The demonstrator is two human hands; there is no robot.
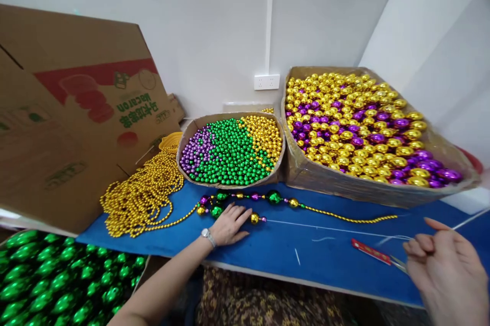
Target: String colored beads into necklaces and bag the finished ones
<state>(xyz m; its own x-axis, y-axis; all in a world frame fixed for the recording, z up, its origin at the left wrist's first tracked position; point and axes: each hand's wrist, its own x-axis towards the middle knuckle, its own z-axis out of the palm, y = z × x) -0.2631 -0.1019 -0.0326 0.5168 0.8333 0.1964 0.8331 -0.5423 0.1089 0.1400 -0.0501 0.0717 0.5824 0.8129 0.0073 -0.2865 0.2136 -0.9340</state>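
Observation:
My left hand [228, 225] lies palm down with fingers stretched out over part of a bead strand, on the blue table top. A large green bead [216, 211] sits beside its fingers, and a gold bead [254, 218] shows just past the fingertips. From the strand's end a white string [325, 227] runs tight to the right. My right hand [447, 262] is closed in a pinch on that string at the right. The strand's upper row, with a green bead [274, 197], ends in a length of small gold beads [352, 216].
Behind are a box of small purple, green and gold beads [233, 152] and a larger box of gold and purple beads [360, 132]. Gold bead chains [141, 193] lie left, near a cardboard carton [76, 111]. Large green beads [57, 280] fill the lower left. A red-handled tool [371, 252] lies near my right hand.

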